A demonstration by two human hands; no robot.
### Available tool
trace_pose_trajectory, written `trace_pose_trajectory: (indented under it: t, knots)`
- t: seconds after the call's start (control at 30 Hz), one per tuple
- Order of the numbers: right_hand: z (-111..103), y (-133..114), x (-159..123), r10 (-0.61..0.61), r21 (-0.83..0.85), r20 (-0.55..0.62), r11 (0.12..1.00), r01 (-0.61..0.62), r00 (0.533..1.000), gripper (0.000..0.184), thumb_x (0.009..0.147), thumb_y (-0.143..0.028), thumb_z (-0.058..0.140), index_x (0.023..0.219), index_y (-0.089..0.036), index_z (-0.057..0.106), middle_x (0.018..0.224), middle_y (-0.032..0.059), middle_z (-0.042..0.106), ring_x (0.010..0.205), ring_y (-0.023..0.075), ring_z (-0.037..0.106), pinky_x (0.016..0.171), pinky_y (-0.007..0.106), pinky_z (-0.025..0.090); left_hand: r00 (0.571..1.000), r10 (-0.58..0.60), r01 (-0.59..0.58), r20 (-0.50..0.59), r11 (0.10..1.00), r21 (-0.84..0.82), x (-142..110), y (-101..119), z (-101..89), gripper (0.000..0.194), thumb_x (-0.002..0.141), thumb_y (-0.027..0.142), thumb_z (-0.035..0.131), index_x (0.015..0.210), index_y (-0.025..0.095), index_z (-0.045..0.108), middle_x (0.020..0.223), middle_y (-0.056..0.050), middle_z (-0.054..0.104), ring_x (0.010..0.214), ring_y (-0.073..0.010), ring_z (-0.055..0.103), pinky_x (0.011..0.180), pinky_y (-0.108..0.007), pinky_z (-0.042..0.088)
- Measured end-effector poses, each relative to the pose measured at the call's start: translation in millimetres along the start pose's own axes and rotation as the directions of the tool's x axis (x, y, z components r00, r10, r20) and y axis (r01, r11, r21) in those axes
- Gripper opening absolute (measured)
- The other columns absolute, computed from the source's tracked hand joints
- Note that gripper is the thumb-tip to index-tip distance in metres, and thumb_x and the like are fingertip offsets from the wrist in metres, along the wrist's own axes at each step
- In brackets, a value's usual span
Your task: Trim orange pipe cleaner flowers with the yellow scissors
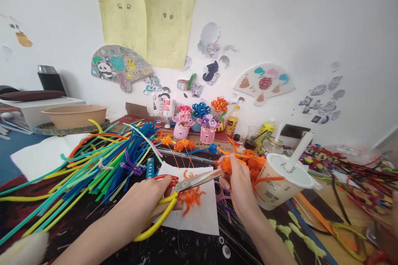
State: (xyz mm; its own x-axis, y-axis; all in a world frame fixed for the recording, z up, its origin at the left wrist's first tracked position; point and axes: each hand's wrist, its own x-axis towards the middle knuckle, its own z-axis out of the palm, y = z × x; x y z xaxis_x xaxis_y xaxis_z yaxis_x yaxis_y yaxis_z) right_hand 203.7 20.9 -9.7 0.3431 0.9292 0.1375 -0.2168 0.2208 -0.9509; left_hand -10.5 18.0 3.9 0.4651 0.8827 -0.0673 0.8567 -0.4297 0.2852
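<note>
My left hand (157, 201) is closed around the handles of a pair of scissors (199, 179), one yellow and one red. The blades point right, and their tips reach my right hand (238, 182). Between the fingers of that hand is a fuzzy orange pipe-cleaner flower (229, 165), pinched close to the blade tips; part of it is hidden. Below the blades, orange fuzz clippings (191, 198) lie scattered on a white paper sheet (205, 219). More orange fuzzy flowers (255, 163) sit just behind my right hand.
Left is a big pile of coloured pipe cleaners (118, 169). A lidded paper cup (276, 182) with a straw stands close to my right wrist. Small pots of pipe-cleaner flowers (207, 132) line the back. Yellow-handled scissors (346, 236) lie at right, and a tan basin (74, 116) stands far left.
</note>
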Motion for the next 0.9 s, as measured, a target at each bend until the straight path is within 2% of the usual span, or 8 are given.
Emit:
trace_pose_trajectory:
  t: [0.1,0.27,0.57,0.73,0.9]
  knots:
    - [-0.2,1.1,1.4,0.013,-0.004,-0.01,1.0,-0.013,1.0,0.04,0.08,-0.053,0.055,0.069,-0.016,0.058,0.049,-0.0043,0.049,0.034,0.0045,0.03,0.036,0.019,0.02,1.0,0.023,-0.024,-0.017,1.0,-0.005,-0.9,-0.1,1.8,0.029,0.085,0.048,0.043,0.082,0.021,0.054,0.08,-0.006,0.067,0.07,-0.0237,0.065,0.057,-0.028,0.037]
    - [-1.3,2.6,3.2,0.014,-0.039,-0.008,0.999,-0.015,1.0,0.04,0.08,-0.053,0.053,0.067,-0.016,0.057,0.039,-0.0079,0.038,0.032,0.0051,0.028,0.036,0.019,0.02,1.0,0.025,-0.025,-0.002,1.0,-0.013,-0.1,-2.5,6.4,0.03,0.085,0.049,0.042,0.084,0.021,0.054,0.083,-0.007,0.068,0.073,-0.0247,0.064,0.059,-0.029,0.039]
    - [-1.1,5.4,5.6,0.028,-0.023,-0.02,0.999,-0.028,0.999,0.039,0.077,-0.054,0.056,0.067,-0.016,0.055,0.046,-0.0059,0.045,0.031,0.0034,0.03,0.034,0.018,0.018,0.999,0.021,-0.022,-0.025,0.999,-0.039,1.7,-11.3,9.6,0.029,0.085,0.052,0.047,0.082,0.023,0.049,0.077,-0.002,0.068,0.068,-0.0223,0.065,0.055,-0.026,0.034]
    - [-1.0,8.8,5.2,0.016,-0.033,-0.013,0.999,-0.016,1.0,0.036,0.079,-0.051,0.054,0.068,-0.016,0.055,0.045,-0.0061,0.045,0.031,0.0036,0.03,0.034,0.017,0.019,1.0,0.011,-0.011,0.008,0.999,0.053,-1.2,-2.5,3.7,0.027,0.085,0.049,0.045,0.083,0.023,0.046,0.08,-0.004,0.069,0.069,-0.0262,0.066,0.053,-0.028,0.031]
    - [-0.3,9.3,3.6,0.012,-0.059,-0.017,0.998,-0.012,1.0,0.035,0.082,-0.049,0.05,0.069,-0.016,0.054,0.043,-0.0061,0.044,0.031,0.0036,0.03,0.034,0.017,0.019,0.999,0.007,-0.01,0.038,0.997,0.073,-0.3,2.0,1.0,0.028,0.086,0.049,0.045,0.084,0.021,0.049,0.082,-0.006,0.068,0.072,-0.0275,0.067,0.055,-0.029,0.034]
